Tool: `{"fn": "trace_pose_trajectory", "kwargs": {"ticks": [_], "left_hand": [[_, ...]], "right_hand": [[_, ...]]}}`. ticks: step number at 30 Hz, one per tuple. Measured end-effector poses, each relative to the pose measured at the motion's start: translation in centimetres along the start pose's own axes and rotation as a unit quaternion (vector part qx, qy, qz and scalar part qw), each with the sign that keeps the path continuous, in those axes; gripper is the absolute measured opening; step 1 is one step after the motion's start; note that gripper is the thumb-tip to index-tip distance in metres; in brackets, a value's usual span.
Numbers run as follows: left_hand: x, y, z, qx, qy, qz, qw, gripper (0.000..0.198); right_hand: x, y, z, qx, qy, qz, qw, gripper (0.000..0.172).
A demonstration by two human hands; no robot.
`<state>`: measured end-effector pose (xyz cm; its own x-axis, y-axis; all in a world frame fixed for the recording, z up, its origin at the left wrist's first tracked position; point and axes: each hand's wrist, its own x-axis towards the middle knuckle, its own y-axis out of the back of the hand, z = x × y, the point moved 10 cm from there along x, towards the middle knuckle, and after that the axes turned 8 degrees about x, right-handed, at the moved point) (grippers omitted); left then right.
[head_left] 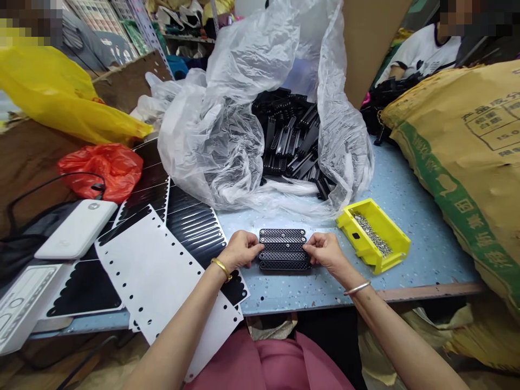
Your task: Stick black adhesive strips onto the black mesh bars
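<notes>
Several black plastic strips (284,255) with a textured top lie side by side in a row on the blue table, close to its front edge. Small shiny round pieces sit on some of the strips farther from me. My left hand (242,249) pinches the left end of a middle strip between thumb and fingers. At the right end, my right hand (327,253) pinches the same row, thumb on top. Its other fingers are partly hidden. A yellow bin (396,244) just right of my right hand holds many small metal pieces (371,233).
Behind the row, a clear plastic bag (227,146) spills open around many loose black strips (292,135). White sheets (162,281), a white power bank (77,228) and a red bag (103,170) lie left. A large sack (459,146) leans at right. A person (422,51) sits beyond it.
</notes>
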<state>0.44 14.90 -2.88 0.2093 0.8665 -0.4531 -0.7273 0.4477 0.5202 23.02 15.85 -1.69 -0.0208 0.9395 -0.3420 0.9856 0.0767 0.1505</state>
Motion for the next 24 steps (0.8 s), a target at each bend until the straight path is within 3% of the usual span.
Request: {"fn": "trace_pose_trajectory", "kwargs": {"ticks": [5,8,10,13,17,20,24], "left_hand": [[-1.2,1.4,1.3,0.092,-0.006,0.028,0.995,0.031],[-2.4,4.0,3.3,0.186,-0.037,0.153,0.97,0.03],[-2.7,4.4,5.3,0.229,-0.079,0.202,0.949,0.024],[-1.5,2.0,8.1,0.293,-0.144,0.157,0.932,0.026],[0.6,-0.5,9.8,0.385,-0.153,0.09,0.905,0.027],[0.9,-0.3,9.8,0.394,-0.144,0.092,0.903,0.029],[-1.0,0.4,8.2,0.318,-0.15,0.11,0.93,0.028]], "right_hand": [[-0.1,1.0,-0.4,-0.057,0.039,0.013,0.998,0.02],[-0.9,1.8,-2.6,-0.148,0.151,0.075,0.975,0.017],[-1.8,0.5,-4.4,-0.218,0.237,0.076,0.944,0.014],[-3.0,-3.1,-5.9,-0.324,0.319,0.026,0.89,0.013],[-2.9,-6.0,-5.8,-0.428,0.316,-0.018,0.847,0.016],[-2.5,-6.1,-5.6,-0.447,0.297,-0.019,0.843,0.018],[-3.2,-5.5,-5.6,-0.397,0.296,-0.035,0.868,0.016]]}}
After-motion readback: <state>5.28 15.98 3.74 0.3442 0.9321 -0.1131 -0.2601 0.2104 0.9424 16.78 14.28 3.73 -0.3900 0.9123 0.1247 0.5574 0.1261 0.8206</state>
